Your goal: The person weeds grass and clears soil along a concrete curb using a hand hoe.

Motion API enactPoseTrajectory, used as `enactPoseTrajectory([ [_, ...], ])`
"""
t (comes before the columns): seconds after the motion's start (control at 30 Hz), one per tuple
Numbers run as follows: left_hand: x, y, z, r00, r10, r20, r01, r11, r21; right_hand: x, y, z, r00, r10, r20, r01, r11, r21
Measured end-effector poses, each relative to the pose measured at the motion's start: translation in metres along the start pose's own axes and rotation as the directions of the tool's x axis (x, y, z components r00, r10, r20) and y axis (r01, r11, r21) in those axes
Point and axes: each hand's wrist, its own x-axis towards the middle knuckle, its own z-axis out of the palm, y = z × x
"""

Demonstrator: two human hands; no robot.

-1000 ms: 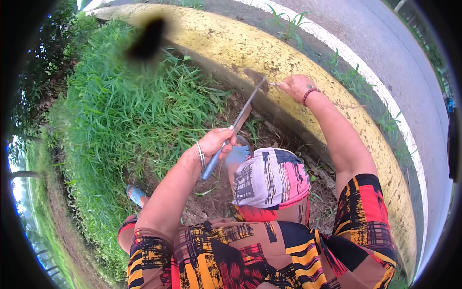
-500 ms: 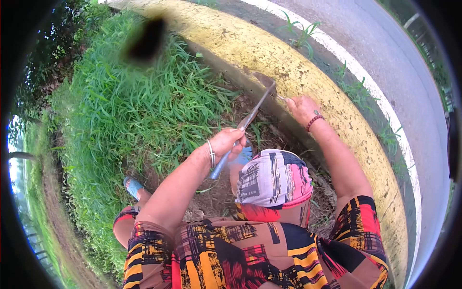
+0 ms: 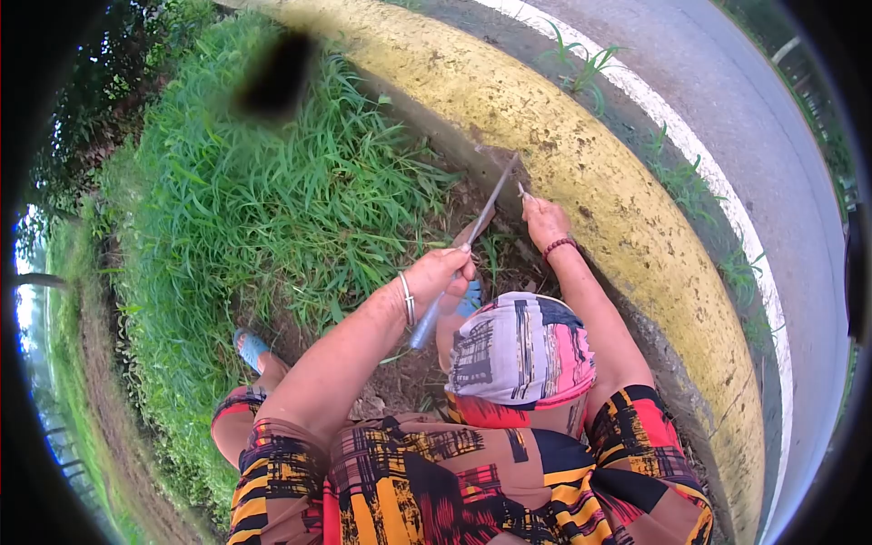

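My left hand (image 3: 440, 275), with a pale bangle at the wrist, is closed round a long thin metal tool (image 3: 496, 193) with a pale blue handle (image 3: 425, 327). The tool slants up and right towards the curb's inner edge. Beside its shaft is a brownish flat blade (image 3: 478, 227); what it belongs to is unclear. My right hand (image 3: 545, 222), wearing a dark red beaded bracelet, pinches a small metal end close to the curb. A dull brown blade (image 3: 497, 159) lies near the tool's tip, partly blending with the curb.
A yellow curb (image 3: 636, 209) curves along the right, with a white-lined road (image 3: 754, 118) beyond. Tall grass (image 3: 272, 200) grows at the left. A patterned head covering (image 3: 520, 350), a blue sandal (image 3: 250, 348) and bare soil (image 3: 400, 381) show below.
My right hand has moved left and down, from over the curb's yellow top to its inner edge. My left hand has shifted slightly right, still holding the tool.
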Motion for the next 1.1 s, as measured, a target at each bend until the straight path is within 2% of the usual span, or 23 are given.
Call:
enactPoseTrajectory([
  [0.17, -0.001, 0.003, 0.002, 0.999, -0.002, -0.052, 0.003, 1.0, 0.026, 0.007, -0.02, 0.011, 0.998, 0.022, 0.065, -0.023, 1.0, 0.014],
  [0.23, 0.001, 0.002, -0.001, 0.999, 0.008, -0.045, -0.007, 1.0, 0.021, 0.014, -0.027, 0.016, 0.987, -0.062, 0.148, 0.069, 0.997, -0.045],
  [0.27, 0.001, 0.001, -0.002, 0.999, 0.021, -0.039, -0.02, 1.0, 0.018, 0.014, -0.041, 0.015, 0.944, -0.282, 0.173, 0.32, 0.908, -0.271],
  [0.3, 0.001, 0.001, -0.001, 0.999, 0.018, -0.037, -0.017, 1.0, 0.021, 0.01, -0.051, 0.012, 0.955, -0.203, 0.215, 0.248, 0.947, -0.205],
  [0.37, 0.0, 0.003, -0.001, 0.998, 0.018, -0.057, -0.015, 0.999, 0.049, 0.02, -0.053, 0.031, 0.919, -0.229, 0.32, 0.353, 0.839, -0.414],
  [0.43, 0.0, 0.001, 0.006, 0.999, 0.015, -0.046, -0.01, 0.995, 0.101, 0.009, -0.047, 0.044, 0.93, -0.114, 0.349, 0.23, 0.921, -0.313],
  [0.47, 0.001, 0.002, 0.007, 0.999, 0.023, -0.034, -0.018, 0.989, 0.146, 0.011, -0.046, 0.051, 0.948, -0.075, 0.31, 0.166, 0.946, -0.278],
  [0.57, -0.003, 0.002, -0.003, 0.998, 0.019, -0.063, -0.012, 0.995, 0.101, -0.018, -0.042, 0.025, 0.918, -0.175, 0.355, 0.26, 0.944, -0.206],
  [0.6, -0.006, 0.002, -0.005, 0.999, 0.014, -0.034, -0.011, 0.995, 0.096, -0.021, -0.029, 0.028, 0.957, -0.103, 0.271, 0.142, 0.981, -0.13],
  [0.63, -0.005, 0.0, -0.006, 1.0, 0.011, -0.029, -0.008, 0.996, 0.094, -0.028, -0.021, 0.019, 0.958, -0.097, 0.271, 0.137, 0.981, -0.134],
  [0.7, -0.004, -0.002, -0.009, 0.999, -0.008, -0.05, 0.014, 0.993, 0.12, -0.041, -0.014, -0.011, 0.985, -0.12, 0.123, 0.132, 0.987, -0.089],
  [0.83, -0.002, 0.0, -0.016, 1.0, 0.0, -0.014, 0.003, 0.983, 0.185, -0.034, -0.035, -0.081, 0.991, -0.06, 0.118, 0.105, 0.9, -0.424],
  [0.87, -0.003, 0.001, -0.015, 0.999, 0.024, -0.029, -0.017, 0.972, 0.235, -0.025, -0.038, -0.091, 0.992, -0.058, 0.112, 0.1, 0.901, -0.422],
  [0.93, -0.005, 0.005, -0.016, 0.998, 0.053, -0.032, -0.042, 0.959, 0.28, -0.005, -0.043, -0.106, 0.976, -0.161, 0.147, 0.217, 0.792, -0.571],
  [1.03, -0.002, 0.007, -0.023, 0.999, 0.04, -0.019, -0.032, 0.951, 0.306, 0.018, -0.04, -0.111, 0.961, -0.159, 0.226, 0.262, 0.787, -0.559],
  [1.1, -0.002, 0.009, -0.022, 0.998, 0.046, -0.037, -0.032, 0.948, 0.318, 0.026, -0.039, -0.105, 0.965, -0.119, 0.232, 0.232, 0.795, -0.561],
])
